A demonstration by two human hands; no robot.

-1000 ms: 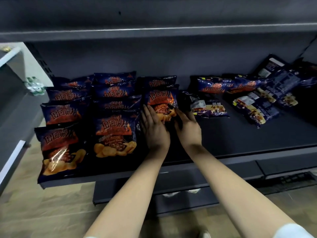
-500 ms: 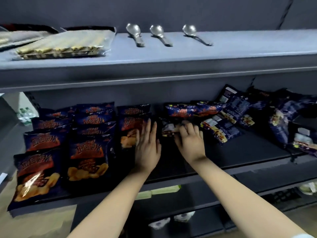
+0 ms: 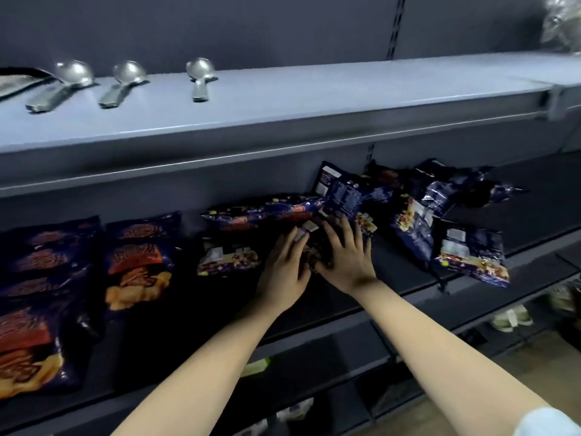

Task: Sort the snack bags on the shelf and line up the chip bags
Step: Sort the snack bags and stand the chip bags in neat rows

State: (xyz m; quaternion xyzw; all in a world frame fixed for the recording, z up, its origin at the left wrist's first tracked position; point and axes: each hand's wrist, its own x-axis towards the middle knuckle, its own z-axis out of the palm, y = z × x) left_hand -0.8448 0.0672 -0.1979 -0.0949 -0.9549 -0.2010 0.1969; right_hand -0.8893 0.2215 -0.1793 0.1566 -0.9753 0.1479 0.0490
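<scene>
1. Shelving of dark grey metal is filling the view: a pale upper shelf [image 3: 314, 99] is running across the top, and a darker lower shelf [image 3: 393, 278] is carrying the snack bags beneath it.
2. Three metal spoons [image 3: 125, 83] are lying side by side on the upper shelf, bowls pointing toward the back wall.
3. Chip bags [image 3: 138, 265] with orange print are lying flat in overlapping rows at the left of the lower shelf.
4. A loose heap of dark blue snack bags [image 3: 440, 215] is sprawling at the right, some tilted, some showing their backs; one bag [image 3: 474, 256] is lying near the front edge.
5. A long blue bag [image 3: 264, 212] is lying crosswise at the back, between the rows and the heap.
6. The left hand [image 3: 286, 272] and the right hand [image 3: 345, 259] are resting palms down, fingers spread, on a dark bag [image 3: 314, 256] in the middle of the lower shelf; whether they are gripping it I cannot tell.
7. Lower shelves and a strip of wooden floor [image 3: 534, 366] are showing below.
</scene>
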